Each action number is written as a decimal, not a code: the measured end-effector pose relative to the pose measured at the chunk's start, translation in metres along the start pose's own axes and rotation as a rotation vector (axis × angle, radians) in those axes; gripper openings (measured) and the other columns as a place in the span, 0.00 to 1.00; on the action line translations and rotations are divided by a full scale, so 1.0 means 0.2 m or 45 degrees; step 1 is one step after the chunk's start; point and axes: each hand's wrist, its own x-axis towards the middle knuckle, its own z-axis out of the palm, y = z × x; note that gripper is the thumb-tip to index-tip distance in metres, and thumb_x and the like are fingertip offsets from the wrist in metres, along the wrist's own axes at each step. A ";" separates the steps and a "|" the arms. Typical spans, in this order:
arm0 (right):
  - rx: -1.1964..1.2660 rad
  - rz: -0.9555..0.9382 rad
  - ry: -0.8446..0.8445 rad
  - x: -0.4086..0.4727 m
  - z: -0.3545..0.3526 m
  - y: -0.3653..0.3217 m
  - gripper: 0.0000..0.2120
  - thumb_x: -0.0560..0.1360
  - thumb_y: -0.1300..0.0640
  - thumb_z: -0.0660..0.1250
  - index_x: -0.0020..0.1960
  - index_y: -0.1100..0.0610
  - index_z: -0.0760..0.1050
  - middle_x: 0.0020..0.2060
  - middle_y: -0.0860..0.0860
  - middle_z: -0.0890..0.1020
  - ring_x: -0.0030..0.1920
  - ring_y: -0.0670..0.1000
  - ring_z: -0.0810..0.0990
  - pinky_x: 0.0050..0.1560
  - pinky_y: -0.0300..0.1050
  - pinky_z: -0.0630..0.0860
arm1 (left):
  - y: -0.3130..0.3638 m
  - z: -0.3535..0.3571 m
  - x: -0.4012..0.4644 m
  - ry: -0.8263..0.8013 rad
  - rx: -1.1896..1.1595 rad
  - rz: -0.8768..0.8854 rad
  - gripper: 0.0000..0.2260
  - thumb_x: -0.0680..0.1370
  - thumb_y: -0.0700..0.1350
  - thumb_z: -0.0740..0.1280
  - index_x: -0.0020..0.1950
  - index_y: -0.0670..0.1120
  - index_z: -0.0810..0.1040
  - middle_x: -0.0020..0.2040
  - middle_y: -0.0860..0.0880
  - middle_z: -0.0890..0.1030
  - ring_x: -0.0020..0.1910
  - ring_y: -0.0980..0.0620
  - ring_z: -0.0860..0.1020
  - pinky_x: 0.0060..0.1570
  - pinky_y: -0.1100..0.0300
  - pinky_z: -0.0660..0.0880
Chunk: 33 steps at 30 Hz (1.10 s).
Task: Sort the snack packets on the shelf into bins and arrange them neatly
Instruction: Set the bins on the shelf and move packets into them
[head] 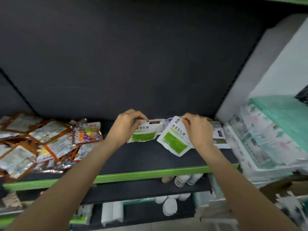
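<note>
Snack packets lie all along this dark shelf (pixel 150 157), and two white pouches with green labels are in hand near the back wall. Her left hand (pixel 124 126) pinches the top edge of the flat white-and-green pouch (pixel 144 133), fingers curled over its upper corner. Her right hand (pixel 197 129) pinches the top of the tilted white-and-green pouch (pixel 175 138), which hangs cocked with one corner pointing down toward the green shelf lip (pixel 133 175). More white packets (pixel 219 134) sit just behind and to the right of that hand.

To my eye she is gathering matching pouches. It would go best to square the tilted one against the flat one, labels facing the same way, before stacking, since these slick pouches look likely to slide. The orange-edged packet pile (pixel 38 144) on the left is a different kind and should stay well apart. No bin shows from where I stand, so where these go I cannot tell.
</note>
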 end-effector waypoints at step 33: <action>0.649 -0.791 -0.179 -0.72 0.31 -3.62 0.08 0.80 0.54 0.61 0.51 0.51 0.79 0.44 0.49 0.84 0.45 0.54 0.80 0.36 0.41 0.64 | -1.42 -2.61 -2.03 0.923 0.654 -0.707 0.08 0.79 0.37 0.60 0.52 0.44 0.77 0.45 0.46 0.72 0.45 0.43 0.73 0.39 0.53 0.69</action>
